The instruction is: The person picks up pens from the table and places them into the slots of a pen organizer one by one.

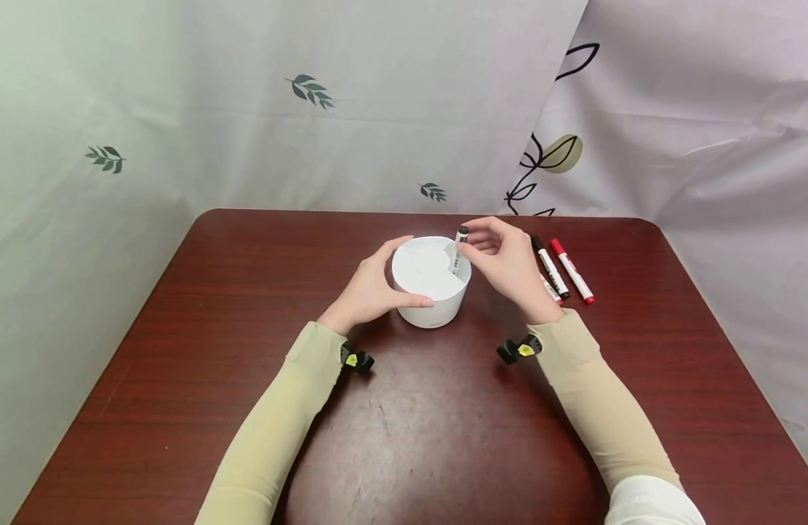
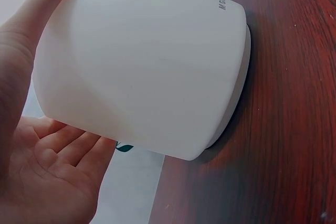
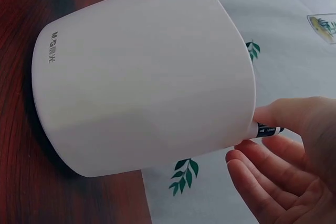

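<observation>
A round white pen holder (image 1: 430, 313) with inner dividers stands upright on the table. My left hand (image 1: 370, 290) grips its left side, thumb across the front and fingers round the back; the left wrist view shows the same hold against the pen holder's wall (image 2: 147, 61). At the right rim, my right hand (image 1: 505, 264) pinches a white whiteboard marker (image 1: 458, 252) with a black end between thumb and fingers. The marker's lower part is inside the right compartment. In the right wrist view only its black end (image 3: 268, 130) shows above the rim.
To the right of my right hand lie a black-capped marker (image 1: 552, 271) and a red-capped marker (image 1: 573, 273). Another marker with red print (image 1: 551, 290) is partly hidden by that hand. Patterned white curtain (image 1: 378, 109) hangs behind the dark red wooden table (image 1: 181, 350).
</observation>
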Demonstrator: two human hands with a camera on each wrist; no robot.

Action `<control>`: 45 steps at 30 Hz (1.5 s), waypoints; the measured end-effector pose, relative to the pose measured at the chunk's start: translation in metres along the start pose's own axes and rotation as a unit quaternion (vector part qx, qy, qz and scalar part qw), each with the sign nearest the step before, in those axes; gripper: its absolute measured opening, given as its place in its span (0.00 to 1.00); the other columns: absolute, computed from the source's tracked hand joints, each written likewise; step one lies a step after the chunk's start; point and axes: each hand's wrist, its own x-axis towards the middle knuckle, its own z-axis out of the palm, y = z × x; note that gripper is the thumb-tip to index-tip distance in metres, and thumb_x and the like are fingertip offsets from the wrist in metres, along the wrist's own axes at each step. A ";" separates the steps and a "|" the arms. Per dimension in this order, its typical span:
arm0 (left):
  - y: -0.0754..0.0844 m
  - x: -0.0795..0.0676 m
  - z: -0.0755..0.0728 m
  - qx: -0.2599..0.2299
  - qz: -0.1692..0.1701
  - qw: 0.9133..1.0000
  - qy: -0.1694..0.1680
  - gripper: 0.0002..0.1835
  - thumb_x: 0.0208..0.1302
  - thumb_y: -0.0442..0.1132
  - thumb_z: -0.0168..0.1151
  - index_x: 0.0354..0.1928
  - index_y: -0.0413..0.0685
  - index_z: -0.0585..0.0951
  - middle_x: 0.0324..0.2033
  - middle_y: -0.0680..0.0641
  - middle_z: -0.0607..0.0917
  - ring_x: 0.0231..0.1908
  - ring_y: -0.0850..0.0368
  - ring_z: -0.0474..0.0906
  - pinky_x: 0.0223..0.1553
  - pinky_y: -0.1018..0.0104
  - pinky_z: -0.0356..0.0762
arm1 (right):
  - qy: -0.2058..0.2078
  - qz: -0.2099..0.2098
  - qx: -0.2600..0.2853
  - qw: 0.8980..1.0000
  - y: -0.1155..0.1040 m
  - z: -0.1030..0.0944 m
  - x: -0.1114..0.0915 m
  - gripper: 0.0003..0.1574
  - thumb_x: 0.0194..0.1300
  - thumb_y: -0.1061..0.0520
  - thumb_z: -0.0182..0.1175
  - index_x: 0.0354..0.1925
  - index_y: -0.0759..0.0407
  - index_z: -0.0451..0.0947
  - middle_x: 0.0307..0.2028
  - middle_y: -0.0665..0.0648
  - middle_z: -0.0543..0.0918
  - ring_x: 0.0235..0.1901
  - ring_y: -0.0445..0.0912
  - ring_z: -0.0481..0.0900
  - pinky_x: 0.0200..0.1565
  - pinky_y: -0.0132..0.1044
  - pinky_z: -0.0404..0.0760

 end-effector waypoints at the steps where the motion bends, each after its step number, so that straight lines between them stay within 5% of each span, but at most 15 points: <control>1: 0.000 0.000 0.000 0.000 -0.001 1.000 -0.001 0.60 0.40 0.56 0.87 0.75 0.53 0.65 0.64 0.55 0.76 0.59 0.58 0.73 0.62 0.53 0.70 | -0.001 0.000 0.000 1.000 0.001 0.001 0.000 0.19 0.64 0.57 0.72 0.52 0.59 0.84 0.39 0.56 0.88 0.38 0.44 0.85 0.42 0.34 0.84; 19: -0.003 -0.008 -0.005 0.022 0.012 1.000 -0.010 0.65 0.36 0.60 0.87 0.78 0.62 0.60 0.68 0.56 0.72 0.64 0.61 0.68 0.65 0.52 0.68 | 0.011 0.020 0.007 1.000 0.006 -0.017 -0.022 0.20 0.65 0.47 0.72 0.52 0.53 0.84 0.45 0.53 0.88 0.43 0.43 0.85 0.47 0.35 0.83; 29: -0.004 -0.009 -0.009 0.040 0.010 0.999 -0.008 0.65 0.37 0.60 0.86 0.79 0.61 0.59 0.70 0.59 0.69 0.68 0.61 0.65 0.66 0.51 0.65 | 0.035 0.037 -0.020 0.998 0.011 -0.041 -0.038 0.20 0.66 0.51 0.72 0.54 0.52 0.84 0.47 0.54 0.88 0.45 0.42 0.85 0.47 0.28 0.81; 45: -0.009 -0.006 -0.002 -0.016 0.006 1.000 0.006 0.54 0.39 0.54 0.88 0.71 0.59 0.70 0.60 0.57 0.78 0.61 0.60 0.76 0.63 0.61 0.72 | 0.066 0.049 -0.041 0.996 0.012 -0.069 -0.045 0.21 0.66 0.47 0.71 0.53 0.53 0.85 0.46 0.54 0.88 0.44 0.38 0.84 0.47 0.27 0.80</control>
